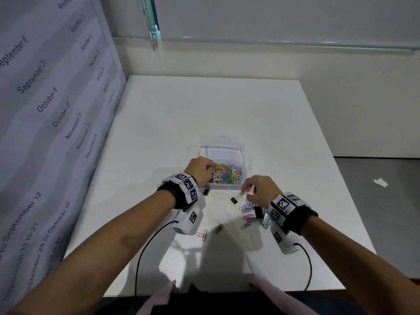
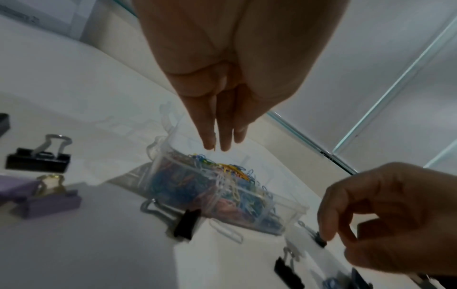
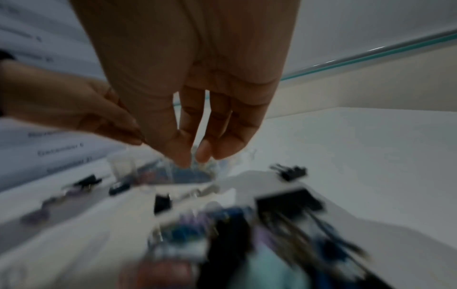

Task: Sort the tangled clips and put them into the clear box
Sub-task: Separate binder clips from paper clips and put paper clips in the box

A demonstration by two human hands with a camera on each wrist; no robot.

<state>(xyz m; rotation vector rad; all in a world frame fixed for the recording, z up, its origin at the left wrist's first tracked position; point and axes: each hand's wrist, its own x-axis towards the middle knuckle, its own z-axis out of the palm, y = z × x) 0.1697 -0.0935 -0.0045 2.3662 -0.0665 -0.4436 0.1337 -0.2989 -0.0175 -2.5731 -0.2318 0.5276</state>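
The clear box stands mid-table, half full of coloured paper clips; the same box shows in the left wrist view. My left hand hovers over the box's left side. Its fingertips pinch a thin yellowish paper clip. My right hand is just in front of the box's near right corner, finger and thumb pinched on a small pale clip; the right wrist view is too blurred to confirm. A black binder clip lies beside those fingers. The tangled pile lies under my right wrist.
Loose paper clips lie near the front: a green one, a pink and a grey one. Black and purple binder clips sit left of the box, another black one against it. A printed panel walls the left.
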